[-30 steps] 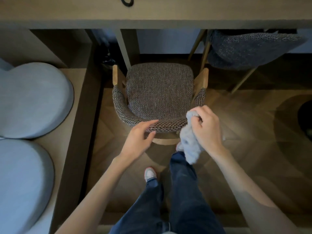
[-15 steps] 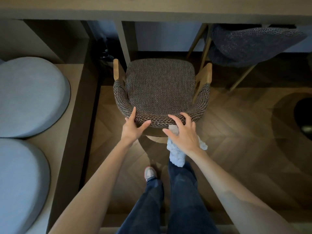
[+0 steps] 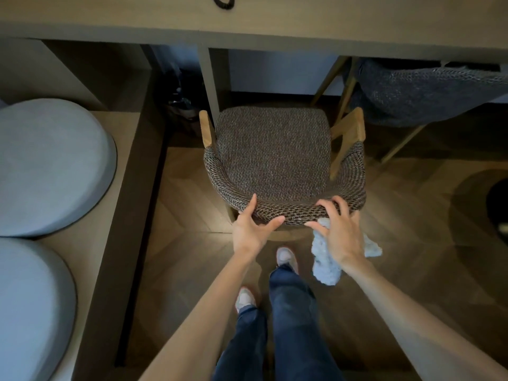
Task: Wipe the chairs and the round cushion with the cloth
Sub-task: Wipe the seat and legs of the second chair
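As the left hand (image 3: 251, 229) grips the nearer of two chairs (image 3: 272, 149), the right hand (image 3: 339, 232) grips it and one cloth (image 3: 324, 265).

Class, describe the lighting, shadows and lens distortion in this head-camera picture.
Head view: dim, warm light; a brighter patch on the floor beside the chair; deep shadow beneath the desk; the wide lens stretches the forearms toward the bottom corners; the cloth looks soft-edged; no glare.

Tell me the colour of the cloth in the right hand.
Pale blue, almost white; the head view shows the cloth best.
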Motion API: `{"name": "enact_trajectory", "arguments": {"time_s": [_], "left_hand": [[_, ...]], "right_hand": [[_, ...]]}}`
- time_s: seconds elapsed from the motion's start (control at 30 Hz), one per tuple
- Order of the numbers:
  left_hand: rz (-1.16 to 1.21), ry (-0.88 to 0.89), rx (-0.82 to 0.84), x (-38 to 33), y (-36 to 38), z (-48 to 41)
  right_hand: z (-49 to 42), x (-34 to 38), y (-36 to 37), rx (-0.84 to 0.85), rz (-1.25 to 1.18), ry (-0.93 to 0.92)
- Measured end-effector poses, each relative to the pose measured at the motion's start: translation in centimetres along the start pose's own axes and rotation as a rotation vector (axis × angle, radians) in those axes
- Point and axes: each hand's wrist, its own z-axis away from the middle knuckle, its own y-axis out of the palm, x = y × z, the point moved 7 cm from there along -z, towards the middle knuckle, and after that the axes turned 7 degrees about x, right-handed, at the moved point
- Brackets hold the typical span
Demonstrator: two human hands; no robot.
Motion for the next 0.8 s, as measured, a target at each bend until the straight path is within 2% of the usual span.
{"name": "enact_trajectory", "arguments": {"time_s": [0.2, 0.4, 0.57, 0.8], "left_hand": [[0.034, -0.057, 0.060, -1.9, 2.5, -0.2], [-0.013, -0.075, 0.128, -2.0, 1.2, -0.8], [-0.021, -0.078, 0.115, -2.0, 0.8, -1.6], [-0.015, -0.084, 0.131, -2.2, 1.1, -1.7]], "right_hand": [[-1.0, -2.0, -2.0, 0.014, 0.096, -0.006], [-0.9, -1.4, -2.7, 0.047, 0.171, -0.020], [-0.7, -1.1, -2.5, 0.041, 0.177, 0.039], [-0.6, -1.0, -2.8, 0.011, 0.180, 0.002]]}}
